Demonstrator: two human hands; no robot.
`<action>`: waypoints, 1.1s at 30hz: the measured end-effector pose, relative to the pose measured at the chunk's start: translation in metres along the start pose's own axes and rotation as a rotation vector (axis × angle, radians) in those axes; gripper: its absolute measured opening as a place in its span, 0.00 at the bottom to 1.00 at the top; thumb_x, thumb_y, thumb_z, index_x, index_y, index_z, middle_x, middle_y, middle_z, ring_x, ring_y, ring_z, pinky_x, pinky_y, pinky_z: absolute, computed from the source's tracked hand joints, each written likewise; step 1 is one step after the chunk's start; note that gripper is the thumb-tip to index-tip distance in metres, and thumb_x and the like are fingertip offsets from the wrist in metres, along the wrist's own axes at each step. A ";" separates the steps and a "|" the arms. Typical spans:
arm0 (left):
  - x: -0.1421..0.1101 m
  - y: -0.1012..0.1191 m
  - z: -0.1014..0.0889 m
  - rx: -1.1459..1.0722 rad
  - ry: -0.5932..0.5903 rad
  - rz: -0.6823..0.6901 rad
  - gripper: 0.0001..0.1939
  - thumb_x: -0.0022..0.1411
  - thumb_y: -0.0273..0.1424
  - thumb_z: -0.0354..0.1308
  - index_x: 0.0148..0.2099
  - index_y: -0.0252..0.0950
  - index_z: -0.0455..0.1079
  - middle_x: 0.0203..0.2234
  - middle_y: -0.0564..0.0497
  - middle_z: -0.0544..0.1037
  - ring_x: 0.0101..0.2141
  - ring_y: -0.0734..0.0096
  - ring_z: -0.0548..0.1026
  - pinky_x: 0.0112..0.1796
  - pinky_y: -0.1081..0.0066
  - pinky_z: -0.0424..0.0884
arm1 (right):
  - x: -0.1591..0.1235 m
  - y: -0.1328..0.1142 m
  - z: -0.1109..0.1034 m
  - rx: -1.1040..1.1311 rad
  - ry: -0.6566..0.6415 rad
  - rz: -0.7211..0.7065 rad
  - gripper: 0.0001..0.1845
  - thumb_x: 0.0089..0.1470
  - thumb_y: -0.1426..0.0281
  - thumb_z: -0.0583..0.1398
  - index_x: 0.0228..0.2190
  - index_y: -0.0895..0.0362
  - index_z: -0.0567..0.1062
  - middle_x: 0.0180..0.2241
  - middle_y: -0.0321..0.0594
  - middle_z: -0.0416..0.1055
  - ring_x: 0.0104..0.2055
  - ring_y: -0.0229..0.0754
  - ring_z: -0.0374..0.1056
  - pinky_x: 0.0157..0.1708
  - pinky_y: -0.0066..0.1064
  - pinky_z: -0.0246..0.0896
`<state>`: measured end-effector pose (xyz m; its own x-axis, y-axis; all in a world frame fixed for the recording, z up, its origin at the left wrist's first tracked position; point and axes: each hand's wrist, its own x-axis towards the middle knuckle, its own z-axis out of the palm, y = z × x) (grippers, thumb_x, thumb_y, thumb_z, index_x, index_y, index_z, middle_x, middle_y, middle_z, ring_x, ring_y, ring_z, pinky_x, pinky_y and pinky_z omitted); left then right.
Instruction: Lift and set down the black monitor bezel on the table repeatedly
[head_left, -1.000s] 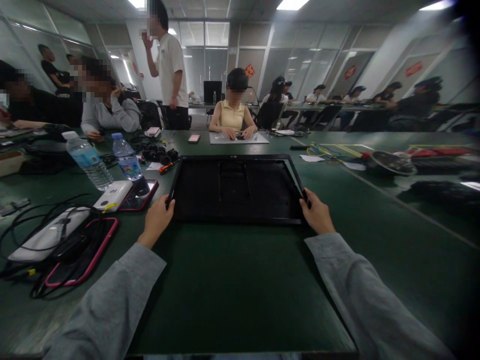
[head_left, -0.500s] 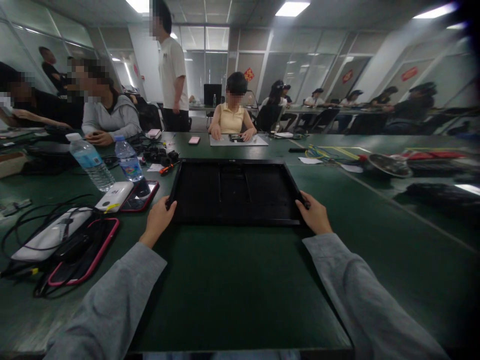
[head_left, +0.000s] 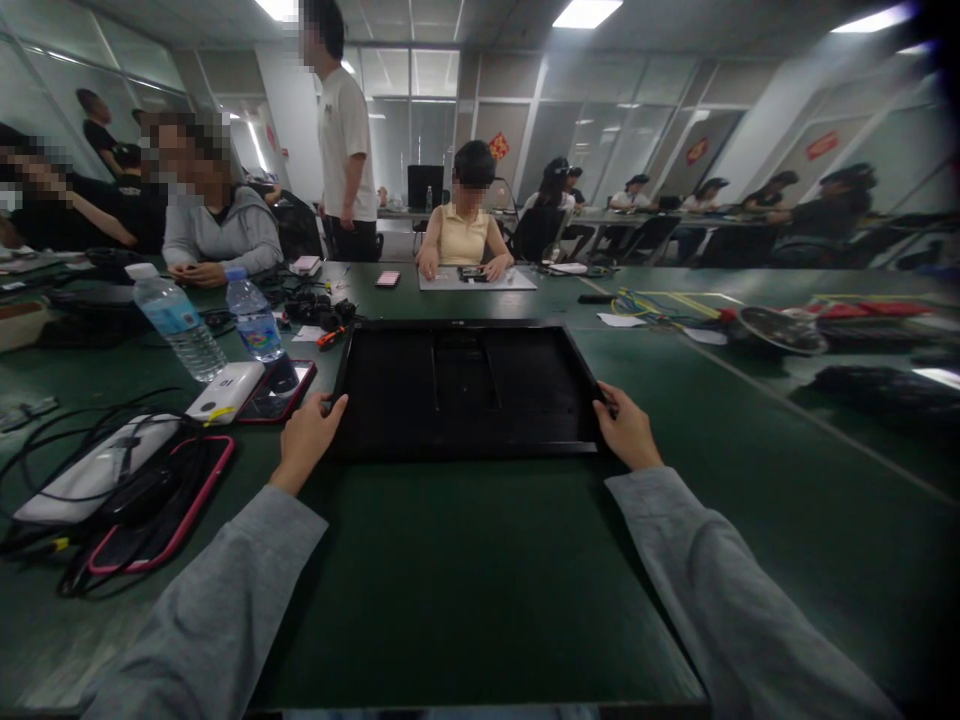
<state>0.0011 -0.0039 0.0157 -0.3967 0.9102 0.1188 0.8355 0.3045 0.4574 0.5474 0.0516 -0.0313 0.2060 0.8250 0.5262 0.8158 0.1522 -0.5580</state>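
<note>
A large black rectangular panel (head_left: 465, 385), ribbed on its upper face, lies flat on the green table (head_left: 465, 580) in front of me. My left hand (head_left: 306, 440) grips its near left corner, thumb over the rim. My right hand (head_left: 628, 432) is closed on its near right corner. Both arms wear grey sleeves.
To the left lie two water bottles (head_left: 178, 325), a white power bank (head_left: 226, 391), phones (head_left: 281, 385), a pink-edged case (head_left: 161, 505) and tangled cables. A screwdriver (head_left: 328, 338) lies by the panel's far left corner. Cables and a round dish (head_left: 784, 328) are at right. Several people sit around the table; one stands.
The panel has shifted slightly to the left and squared up with me; both hands moved with it, still holding its near corners.
</note>
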 end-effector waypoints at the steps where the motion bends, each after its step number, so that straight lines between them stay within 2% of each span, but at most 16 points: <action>1: -0.001 0.001 0.000 0.004 0.001 -0.002 0.32 0.67 0.57 0.46 0.57 0.40 0.71 0.43 0.41 0.82 0.48 0.45 0.79 0.46 0.55 0.72 | 0.000 0.000 0.000 -0.002 -0.001 -0.008 0.27 0.57 0.63 0.56 0.56 0.58 0.74 0.46 0.52 0.78 0.45 0.52 0.76 0.51 0.49 0.70; 10: -0.004 0.004 -0.004 0.034 0.037 0.030 0.33 0.68 0.56 0.43 0.59 0.40 0.71 0.46 0.38 0.82 0.46 0.44 0.80 0.45 0.53 0.72 | -0.006 -0.005 0.000 -0.007 -0.013 -0.025 0.27 0.59 0.65 0.54 0.57 0.60 0.73 0.50 0.54 0.76 0.48 0.52 0.75 0.53 0.50 0.68; 16: -0.005 0.005 -0.006 0.084 0.014 0.015 0.28 0.70 0.50 0.44 0.61 0.40 0.69 0.45 0.39 0.82 0.47 0.47 0.79 0.46 0.54 0.72 | -0.010 -0.010 -0.001 0.018 0.022 0.051 0.26 0.58 0.64 0.56 0.55 0.59 0.74 0.44 0.51 0.78 0.44 0.49 0.75 0.50 0.46 0.69; 17: -0.007 0.006 -0.007 0.088 0.035 0.040 0.28 0.71 0.49 0.45 0.62 0.38 0.68 0.45 0.39 0.82 0.48 0.47 0.79 0.47 0.54 0.72 | -0.011 -0.014 -0.003 0.010 0.035 0.053 0.25 0.58 0.64 0.56 0.55 0.60 0.75 0.44 0.51 0.78 0.43 0.49 0.75 0.50 0.46 0.69; 19: -0.013 0.009 -0.008 0.099 0.150 0.125 0.29 0.71 0.45 0.45 0.67 0.35 0.63 0.49 0.36 0.80 0.51 0.47 0.77 0.50 0.53 0.70 | -0.013 -0.024 -0.008 -0.045 0.105 0.023 0.24 0.60 0.64 0.54 0.53 0.61 0.75 0.47 0.54 0.77 0.46 0.50 0.73 0.50 0.47 0.68; 22: -0.026 0.022 -0.007 0.116 0.384 0.249 0.32 0.72 0.42 0.44 0.71 0.30 0.56 0.59 0.32 0.72 0.59 0.45 0.69 0.56 0.49 0.64 | -0.019 -0.055 -0.012 -0.180 0.256 -0.055 0.24 0.62 0.66 0.52 0.54 0.62 0.75 0.52 0.57 0.74 0.55 0.54 0.69 0.54 0.50 0.63; 24: -0.037 0.036 -0.002 0.094 0.422 0.311 0.32 0.73 0.42 0.42 0.72 0.29 0.55 0.62 0.32 0.69 0.62 0.45 0.65 0.59 0.48 0.61 | -0.027 -0.085 -0.008 -0.210 0.260 -0.118 0.24 0.64 0.66 0.50 0.56 0.60 0.73 0.56 0.55 0.71 0.58 0.55 0.66 0.55 0.50 0.61; 29: -0.062 0.073 0.020 0.081 0.344 0.555 0.36 0.74 0.45 0.40 0.75 0.30 0.45 0.69 0.35 0.59 0.66 0.51 0.60 0.63 0.50 0.55 | -0.063 -0.167 0.023 -0.183 0.075 -0.367 0.26 0.68 0.64 0.47 0.63 0.53 0.66 0.66 0.48 0.62 0.65 0.50 0.58 0.60 0.46 0.55; 33: -0.073 0.085 0.035 0.152 0.259 0.702 0.34 0.74 0.45 0.39 0.76 0.36 0.45 0.72 0.42 0.54 0.68 0.54 0.56 0.66 0.50 0.50 | -0.086 -0.203 0.045 -0.228 -0.101 -0.496 0.28 0.69 0.62 0.46 0.67 0.50 0.61 0.71 0.44 0.52 0.70 0.50 0.50 0.65 0.47 0.50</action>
<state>0.1144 -0.0351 0.0147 0.1864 0.8151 0.5486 0.9603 -0.2691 0.0735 0.3404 -0.0257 0.0081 -0.2763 0.7345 0.6197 0.9004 0.4234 -0.1003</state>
